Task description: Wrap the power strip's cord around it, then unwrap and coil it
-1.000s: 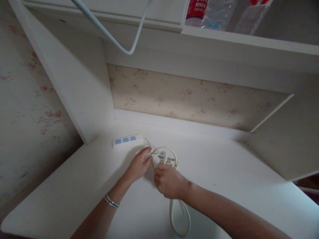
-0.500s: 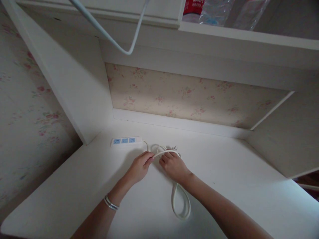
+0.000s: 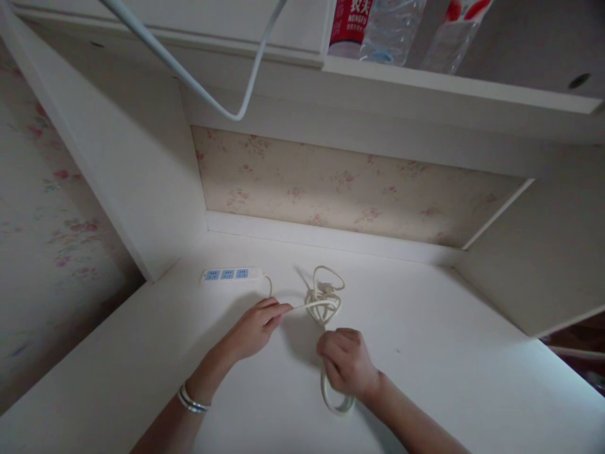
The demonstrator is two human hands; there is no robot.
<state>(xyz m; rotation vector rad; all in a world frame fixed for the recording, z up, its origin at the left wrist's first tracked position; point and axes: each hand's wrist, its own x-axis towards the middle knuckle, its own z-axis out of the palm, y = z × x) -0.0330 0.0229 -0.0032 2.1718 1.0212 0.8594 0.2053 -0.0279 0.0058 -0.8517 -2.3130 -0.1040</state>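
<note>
A white power strip [image 3: 255, 273] with three blue socket faces lies on the white desk at the left. From its right end a cream power cord [image 3: 324, 313] runs to my left hand [image 3: 258, 326], which pinches it between thumb and fingers. Beyond that hand the cord leads into a loose tangle at the middle of the desk, where the plug seems to sit among the loops. My right hand [image 3: 347, 360] is closed round the cord just in front of the tangle. One loop hangs out below this hand and rests on the desk.
A white desk [image 3: 439, 353] spreads under both hands, with side panels left and right. Overhead is a shelf [image 3: 454, 85] holding plastic bottles [image 3: 392, 31]. A pale bent rod or cable [image 3: 236, 113] hangs at the upper left. Flowered wallpaper [image 3: 302, 183] covers the wall behind.
My right hand has come off the tangle and moved nearer to me, gripping the cord lower down. The tangle's loops now show. My left hand keeps its pinch. The view has shifted slightly.
</note>
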